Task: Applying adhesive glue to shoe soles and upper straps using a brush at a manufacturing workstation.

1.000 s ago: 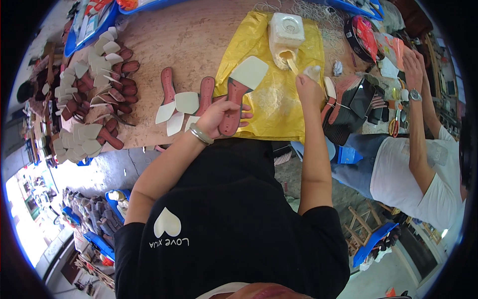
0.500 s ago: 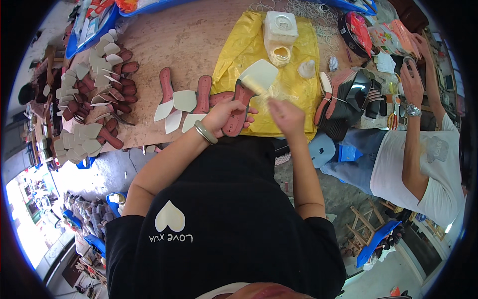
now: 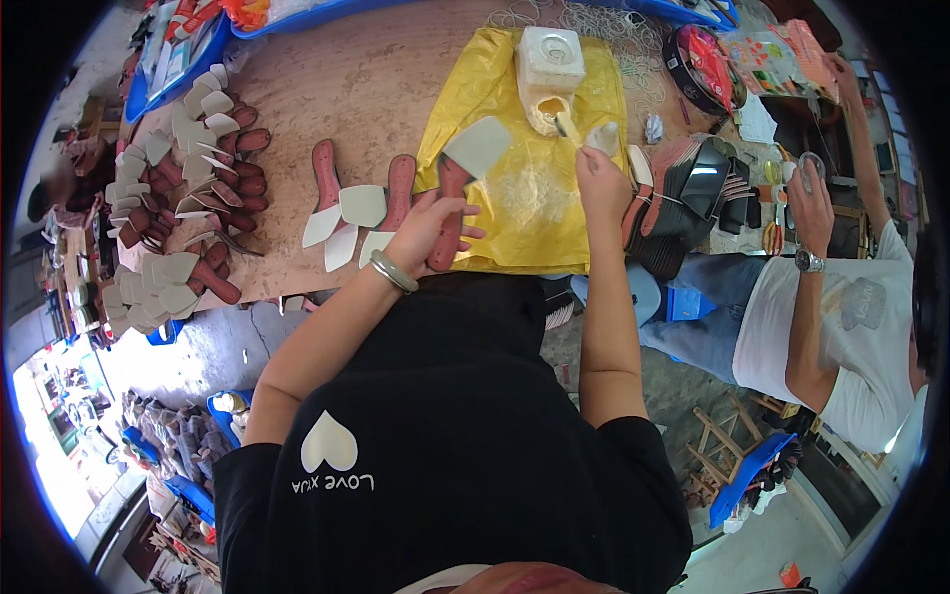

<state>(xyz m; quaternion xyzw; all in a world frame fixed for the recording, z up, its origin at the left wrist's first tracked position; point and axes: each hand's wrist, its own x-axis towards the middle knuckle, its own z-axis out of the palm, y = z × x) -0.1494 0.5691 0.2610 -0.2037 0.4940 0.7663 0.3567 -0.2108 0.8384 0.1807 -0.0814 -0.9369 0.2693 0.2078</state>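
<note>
A wide brown wooden table bears a crumpled yellow plastic sheet, on which stands a white, square-topped container with a round, crusted opening. Over the sheet's left part, the left hand holds a reddish-brown, sole-shaped piece by its narrow end, a cream flap at the far end. The right hand, fingers closed, pinches a slim pale brush, its tip at the opening; whether they touch is unclear.

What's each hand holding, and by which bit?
Left hand: a reddish sole, by the half away from its pale flap. Right hand: a brush, by the end away from the pot.
</note>
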